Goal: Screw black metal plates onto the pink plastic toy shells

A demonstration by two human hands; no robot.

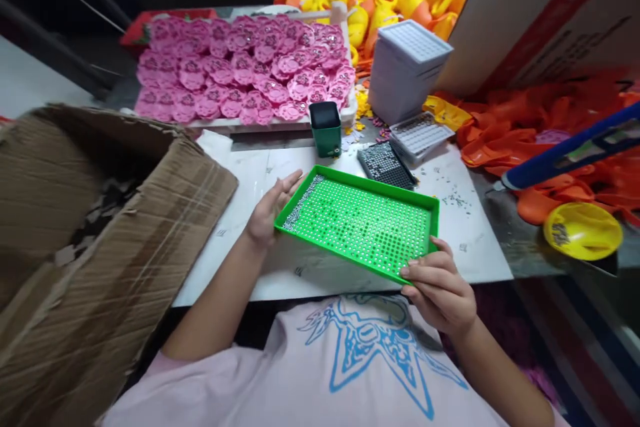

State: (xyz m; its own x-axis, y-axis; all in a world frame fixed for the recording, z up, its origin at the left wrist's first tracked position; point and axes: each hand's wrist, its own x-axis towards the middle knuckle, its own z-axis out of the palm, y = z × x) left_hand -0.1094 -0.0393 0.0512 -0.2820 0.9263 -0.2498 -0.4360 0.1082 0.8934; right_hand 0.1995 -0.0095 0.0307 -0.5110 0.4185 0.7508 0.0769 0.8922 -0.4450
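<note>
Holding a bright green tray

A dull grey tabletop carries a broad white sheet; on this lie a black perforated tray and tiny scattered bits. A dark green square cup stands at its far edge. Beyond sit pale grey stacked plastic trays and a wide white tray; rightward, heaped orange-red pieces and a round yellow bowl.
</note>
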